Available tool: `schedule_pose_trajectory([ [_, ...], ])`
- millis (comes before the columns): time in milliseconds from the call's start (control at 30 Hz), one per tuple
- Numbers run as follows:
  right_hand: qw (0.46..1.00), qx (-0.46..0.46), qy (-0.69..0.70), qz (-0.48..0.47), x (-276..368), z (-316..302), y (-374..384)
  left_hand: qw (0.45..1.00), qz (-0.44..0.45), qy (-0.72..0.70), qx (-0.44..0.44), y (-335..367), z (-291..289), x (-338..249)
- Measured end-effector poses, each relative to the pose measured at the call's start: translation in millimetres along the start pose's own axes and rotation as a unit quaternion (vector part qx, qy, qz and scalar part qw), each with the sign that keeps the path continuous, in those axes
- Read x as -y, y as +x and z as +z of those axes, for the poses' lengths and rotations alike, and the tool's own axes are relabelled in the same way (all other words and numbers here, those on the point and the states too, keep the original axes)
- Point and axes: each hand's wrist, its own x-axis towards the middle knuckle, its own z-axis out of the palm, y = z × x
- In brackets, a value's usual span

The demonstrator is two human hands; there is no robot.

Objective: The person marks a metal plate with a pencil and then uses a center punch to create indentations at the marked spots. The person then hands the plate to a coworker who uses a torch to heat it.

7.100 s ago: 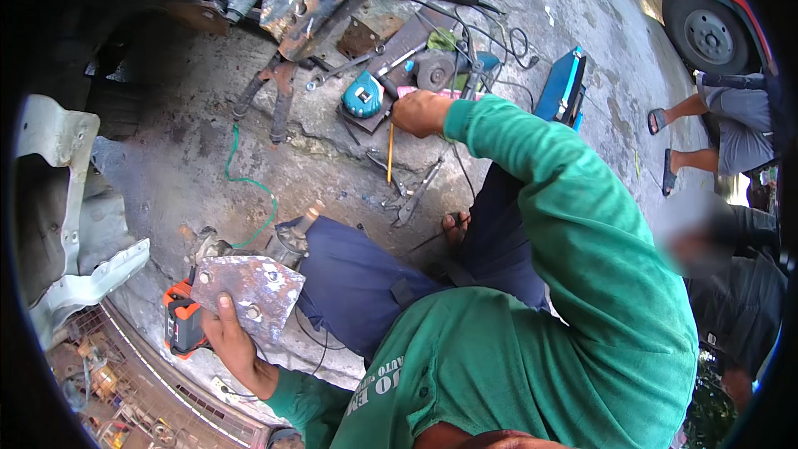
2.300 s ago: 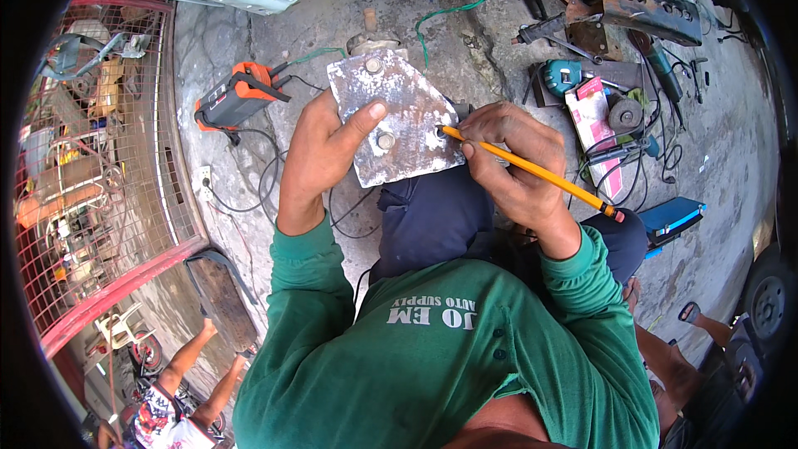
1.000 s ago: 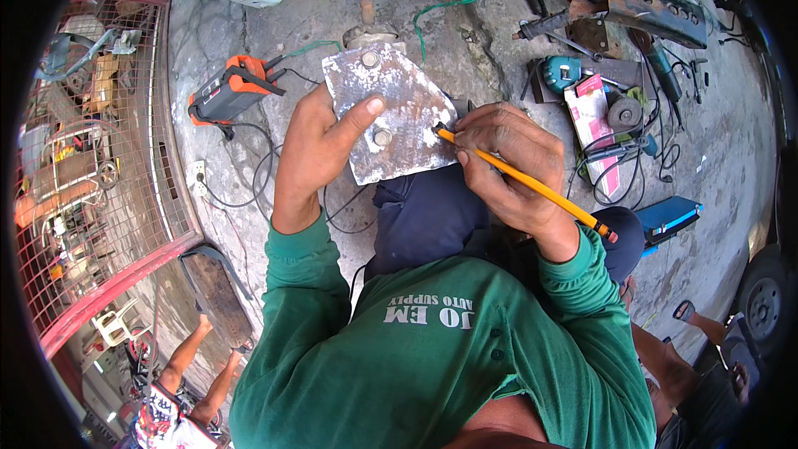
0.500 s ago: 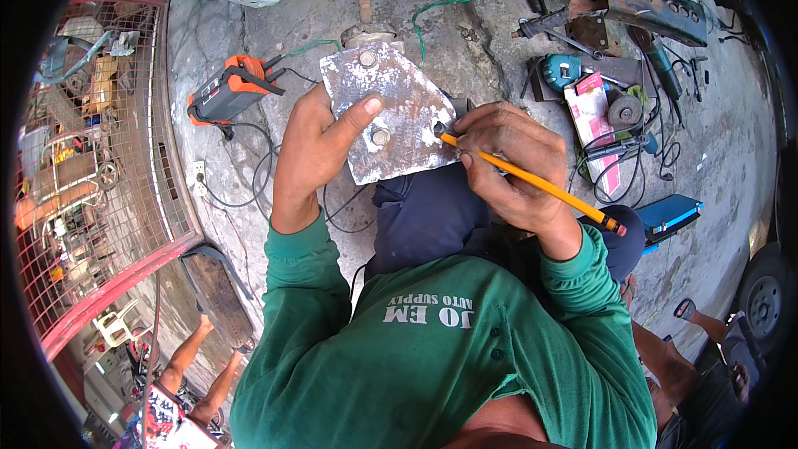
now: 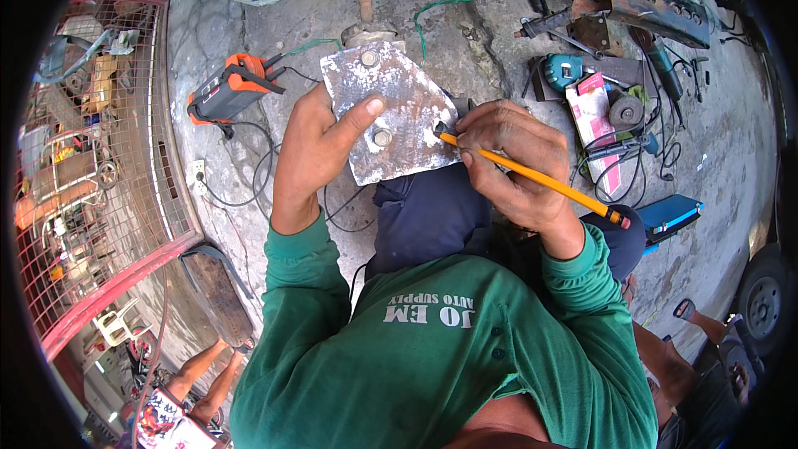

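A person in a green long-sleeved shirt crouches over a concrete floor, marking a worn metal plate (image 5: 397, 120) held up above the knees. The left hand (image 5: 312, 150) grips the plate at its 9 o'clock edge, thumb pressed flat across the face near the lower of two round bolt heads, fingers hidden behind. The right hand (image 5: 511, 162) is closed in a writing grip on a yellow pencil (image 5: 536, 181), its tip touching the plate's 3 o'clock edge. The plate looks rigid and fairly heavy for its thickness, its patchy grey surface rough rather than slick; its cut edges and corners are likely sharp, so a hold along a straight side with the thumb on the flat face, as here, seems the safest. Well apart at 10 o'clock from the plate lies an orange and black power unit (image 5: 226, 91) with trailing cables; at 2 o'clock sit a teal angle grinder (image 5: 565, 69) and assorted steel brackets (image 5: 657, 17). A blue case (image 5: 672, 214) lies at 4 o'clock, beyond the right wrist. A red mesh fence (image 5: 125, 158) runs along the left.
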Motion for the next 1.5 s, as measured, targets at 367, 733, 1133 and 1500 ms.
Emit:
schedule_pose_trajectory([
  [367, 1.000, -0.010, -0.004, 0.006, 0.8, 1.7, -0.5, 0.999, -0.022, -0.029, -0.004, -0.5, 2.0, 0.9],
  [733, 0.999, -0.048, -0.004, 0.020, -2.7, 4.8, -4.7, 1.000, -0.017, -0.024, -0.006, 0.7, 2.8, 2.8],
  [1133, 0.999, -0.035, -0.007, 0.010, -2.7, 4.1, -4.0, 1.000, -0.017, -0.023, -0.004, 0.8, 2.8, 2.8],
  [1500, 1.000, -0.010, 0.006, -0.003, -3.4, -0.5, -3.2, 1.000, -0.018, -0.007, 0.004, 1.1, 2.2, 1.0],
])
